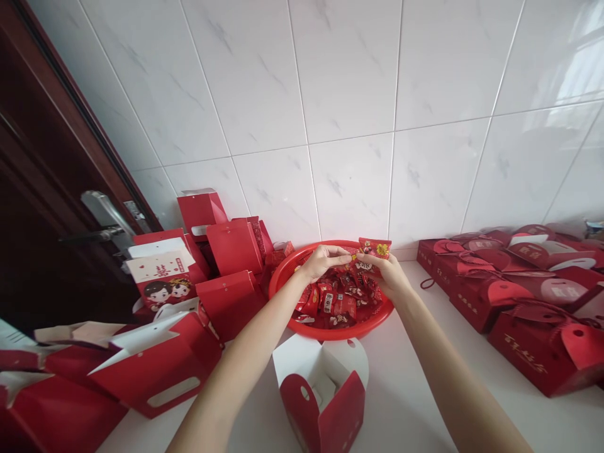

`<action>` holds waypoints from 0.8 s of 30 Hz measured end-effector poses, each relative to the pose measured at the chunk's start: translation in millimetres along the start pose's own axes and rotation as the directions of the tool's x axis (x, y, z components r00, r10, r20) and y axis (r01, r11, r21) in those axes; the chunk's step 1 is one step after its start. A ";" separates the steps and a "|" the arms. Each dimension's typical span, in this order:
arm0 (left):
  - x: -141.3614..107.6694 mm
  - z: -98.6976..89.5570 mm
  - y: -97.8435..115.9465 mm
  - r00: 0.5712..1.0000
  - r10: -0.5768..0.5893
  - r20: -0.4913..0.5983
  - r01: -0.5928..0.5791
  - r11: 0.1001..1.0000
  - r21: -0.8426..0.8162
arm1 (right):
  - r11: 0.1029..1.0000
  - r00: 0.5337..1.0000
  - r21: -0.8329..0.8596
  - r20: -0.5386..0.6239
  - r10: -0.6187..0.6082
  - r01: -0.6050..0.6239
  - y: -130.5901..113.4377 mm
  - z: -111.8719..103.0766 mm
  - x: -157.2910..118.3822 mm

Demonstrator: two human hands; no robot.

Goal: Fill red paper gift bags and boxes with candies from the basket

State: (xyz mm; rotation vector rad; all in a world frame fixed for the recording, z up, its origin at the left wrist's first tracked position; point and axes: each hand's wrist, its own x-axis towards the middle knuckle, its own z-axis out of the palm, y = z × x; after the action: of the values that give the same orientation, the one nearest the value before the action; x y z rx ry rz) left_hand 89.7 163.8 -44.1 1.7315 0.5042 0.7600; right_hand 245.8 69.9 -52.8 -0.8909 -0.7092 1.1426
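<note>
Above a red plastic basket (377, 321), my right hand (391, 275) is closed on a small red snack packet (375, 246) with yellow print. My left hand (321, 263) has its fingers pinched together, and their tips meet the right fingertips at a small yellow-and-red bit of wrapper. Whether that bit belongs to the same packet I cannot tell. Several red wrapped snacks (330, 301) lie in the basket under my hands. In front of the basket stands a red box (342, 409) with its flaps up, showing a white inside.
Red unclosed boxes (155, 365) crowd the left side, one bearing a cartoon couple (165, 283). Rows of closed red boxes (533, 346) with ribbon loops stand at right. A tiled wall (349, 182) rises behind, and a dark door (51, 157) is at left.
</note>
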 end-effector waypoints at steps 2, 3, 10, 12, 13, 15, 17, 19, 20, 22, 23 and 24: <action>0.0 0.2 1.3 1.000 -0.007 -0.012 0.006 0.999 -0.042 | 1.000 1.000 0.002 0.028 0.008 -0.008 -0.3 -1.4 0.5; 0.0 0.4 2.0 1.000 -0.015 -0.023 0.014 0.998 -0.061 | 1.000 0.999 0.002 0.045 0.009 -0.009 -0.1 -2.3 1.0; 1.1 0.6 2.4 0.996 -0.070 -0.063 0.061 0.990 -0.131 | 1.000 0.996 -0.005 0.093 0.002 -0.002 2.0 -4.7 3.4; 1.7 0.2 1.0 0.995 -0.065 -0.076 0.053 0.988 -0.147 | 1.000 0.996 -0.002 0.088 -0.001 0.001 1.9 -4.0 3.1; 2.0 0.1 0.5 0.994 -0.064 -0.085 0.050 0.986 -0.159 | 1.000 0.996 0.000 0.089 -0.003 0.003 1.9 -3.6 2.9; 2.1 0.2 0.3 0.992 -0.071 -0.103 0.051 0.982 -0.182 | 1.000 0.996 0.002 0.091 -0.005 0.005 1.9 -3.2 2.4; 1.6 0.7 1.3 0.990 -0.085 -0.111 0.061 0.978 -0.200 | 1.000 0.996 0.000 0.088 -0.007 0.007 1.9 -3.1 1.8; 0.5 1.6 2.8 0.991 -0.103 -0.090 0.083 0.975 -0.204 | 1.000 0.997 -0.002 0.082 -0.014 0.014 1.9 -3.0 1.1; 0.0 2.0 3.2 0.991 -0.114 -0.072 0.098 0.975 -0.199 | 1.000 0.996 -0.002 0.083 -0.019 0.019 1.7 -2.8 0.6; -0.5 2.6 3.2 0.991 -0.127 -0.046 0.117 0.977 -0.179 | 1.000 0.996 0.001 0.083 -0.030 0.030 1.1 -2.1 -0.3; -0.5 2.8 2.8 0.991 -0.128 -0.044 0.119 0.979 -0.167 | 0.999 0.996 0.002 0.080 -0.033 0.033 0.7 -1.5 -0.7; -0.4 2.9 2.4 0.991 -0.126 -0.049 0.117 0.981 -0.156 | 0.999 0.997 0.003 0.076 -0.033 0.033 0.3 -0.9 -1.0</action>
State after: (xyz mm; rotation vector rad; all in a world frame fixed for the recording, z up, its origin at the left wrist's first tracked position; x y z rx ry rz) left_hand 91.3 160.9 -42.4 1.5258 0.5714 0.7448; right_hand 246.2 68.8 -53.6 -0.8354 -0.7822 1.1520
